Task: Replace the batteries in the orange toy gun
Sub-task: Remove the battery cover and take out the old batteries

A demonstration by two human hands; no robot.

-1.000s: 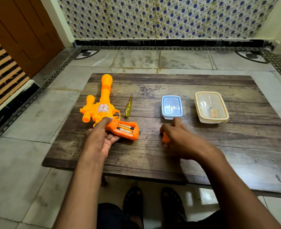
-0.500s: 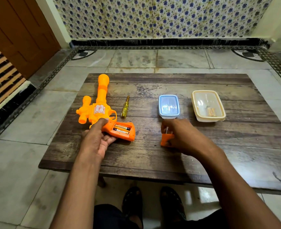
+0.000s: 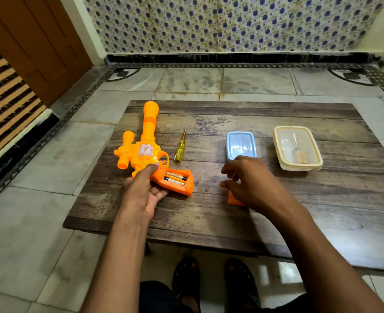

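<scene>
The orange toy gun (image 3: 144, 152) lies on the wooden table (image 3: 277, 199), barrel pointing away from me. My left hand (image 3: 141, 193) grips its handle, thumb on the body and fingers underneath. The handle's compartment is uncovered and shows two batteries (image 3: 175, 178). The orange battery cover (image 3: 233, 199) lies on the table, partly hidden under my right hand (image 3: 252, 184). That hand hovers above the cover with loosely curled fingers and holds nothing.
A yellow-handled screwdriver (image 3: 180, 146) lies just right of the gun. Behind my right hand sits a small blue-lidded box (image 3: 241, 145). A cream-rimmed clear box (image 3: 297, 147) at the right holds spare batteries (image 3: 300, 155). Tiled floor surrounds the low table.
My right hand held the orange cover upright half a second ago; now the cover lies flat and the fingers have lifted off it. The left hand keeps its grip on the gun.
</scene>
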